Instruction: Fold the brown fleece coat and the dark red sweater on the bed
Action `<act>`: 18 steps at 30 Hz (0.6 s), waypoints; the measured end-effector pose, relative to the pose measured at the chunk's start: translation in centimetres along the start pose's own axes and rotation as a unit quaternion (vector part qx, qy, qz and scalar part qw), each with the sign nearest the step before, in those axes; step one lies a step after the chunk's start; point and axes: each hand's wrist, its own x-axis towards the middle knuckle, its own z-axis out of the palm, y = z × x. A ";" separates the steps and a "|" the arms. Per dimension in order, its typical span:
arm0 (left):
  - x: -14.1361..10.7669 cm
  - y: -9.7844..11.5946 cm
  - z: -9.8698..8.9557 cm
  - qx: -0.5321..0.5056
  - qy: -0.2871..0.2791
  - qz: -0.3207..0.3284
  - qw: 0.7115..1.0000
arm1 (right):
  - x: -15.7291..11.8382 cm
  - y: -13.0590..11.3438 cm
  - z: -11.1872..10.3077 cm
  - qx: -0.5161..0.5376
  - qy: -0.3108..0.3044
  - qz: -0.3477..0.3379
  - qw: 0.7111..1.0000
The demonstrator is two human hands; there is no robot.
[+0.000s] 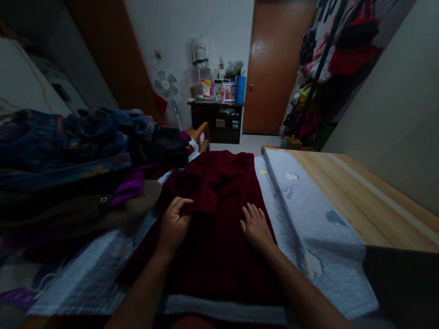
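Note:
A dark red garment (222,246) lies spread on a light blue patterned cover, with a sleeve-like part (206,196) folded across its upper left. My left hand (174,226) pinches the edge of that folded part between thumb and fingers. On the garment's right side, my right hand (256,226) rests flat with the fingers slightly spread. Dim light hides the finer details of the cloth.
A heap of clothes (75,146) in blue, purple and brown rises close on the left. The blue cover (308,228) drapes over wooden boards (370,196) at right. Beyond stand a wooden chair (205,137), a fan (167,84) and a dark cabinet (216,123).

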 end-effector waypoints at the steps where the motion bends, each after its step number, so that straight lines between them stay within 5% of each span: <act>1: 0.0 0.0 -0.3 -0.033 0.012 0.001 0.999 | 0.0 0.1 0.1 0.012 0.003 0.000 1.000; 3: -0.3 0.0 -0.7 -0.083 -0.006 0.000 0.997 | 0.2 0.5 0.4 0.051 0.013 0.002 0.999; 6: -1.0 0.0 -0.9 -0.104 -0.124 -0.020 0.987 | 0.7 1.2 0.0 0.159 0.021 0.023 0.987; 10: -1.8 0.4 -0.4 -0.060 -0.247 -0.019 0.967 | 1.9 1.1 -2.3 0.359 0.014 0.069 0.931; 18: -2.5 3.1 2.0 -0.042 -0.266 0.062 0.961 | 2.7 -3.0 -5.1 0.585 -0.128 0.151 0.786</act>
